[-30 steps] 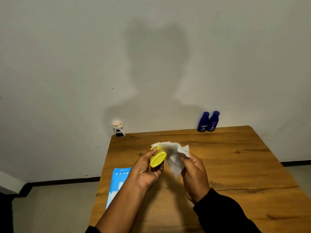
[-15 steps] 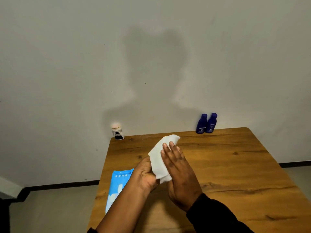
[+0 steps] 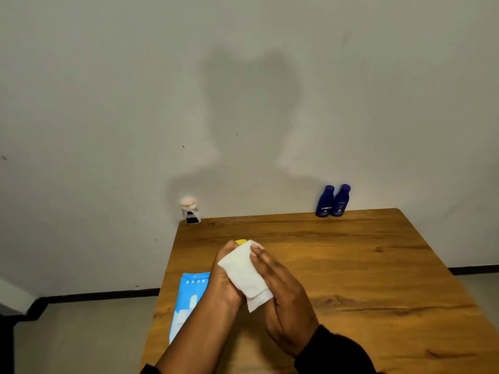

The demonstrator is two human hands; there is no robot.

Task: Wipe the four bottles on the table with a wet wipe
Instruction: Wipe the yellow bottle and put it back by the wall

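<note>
One yellow bottle [image 3: 240,241], wrapped in wet wipe [image 3: 244,276], above table [image 3: 351,252].
Left hand [image 3: 224,282] grasps bottle; right hand [image 3: 283,295] presses wipe on it, fingers [image 3: 266,261] straight, gripping nothing.

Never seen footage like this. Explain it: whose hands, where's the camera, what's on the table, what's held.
No machine: a person works bare-handed, filmed by one camera on their head looking forward and down. The left hand grips a mostly hidden yellow bottle; the right hand presses a white wet wipe against it with straight fingers. On the wooden table are a blue wipes pack at the near left, a small white bottle at the far left corner, and two dark blue bottles side by side at the far edge.
</note>
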